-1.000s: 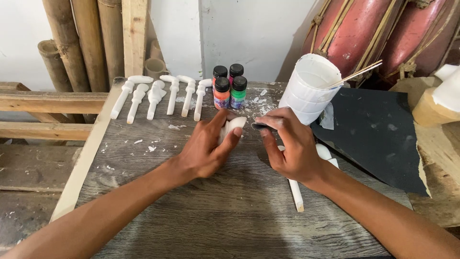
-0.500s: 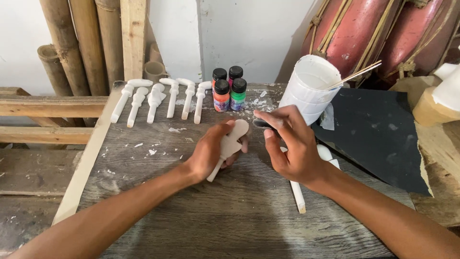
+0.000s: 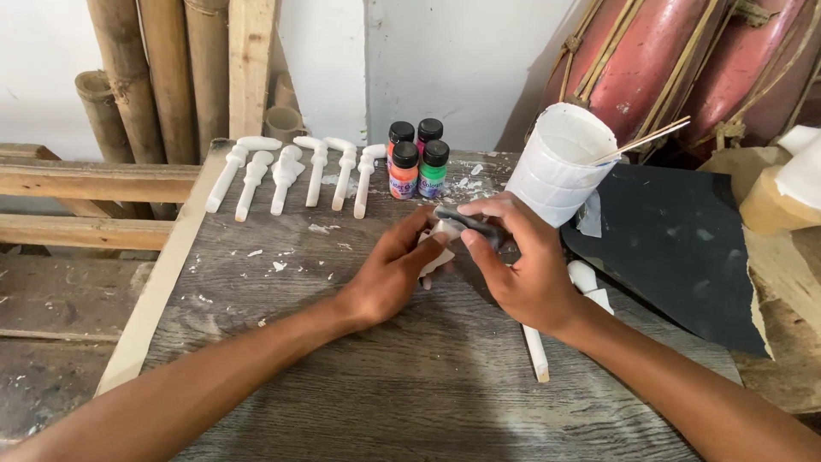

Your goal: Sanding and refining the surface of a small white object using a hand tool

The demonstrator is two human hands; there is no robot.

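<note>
Centre of frame, above the grey table (image 3: 359,402): left hand (image 3: 389,278) pinches a small white carved piece (image 3: 438,248), right hand (image 3: 526,265) closed on a dark tool (image 3: 470,224) laid against it; best held steady, strokes light.

At the centre, our left hand (image 3: 389,274) and right hand (image 3: 522,265) cover most of the white piece (image 3: 440,235); the dark tool (image 3: 470,222) blurs; drums (image 3: 676,60) at one o'clock are cropped.
</note>
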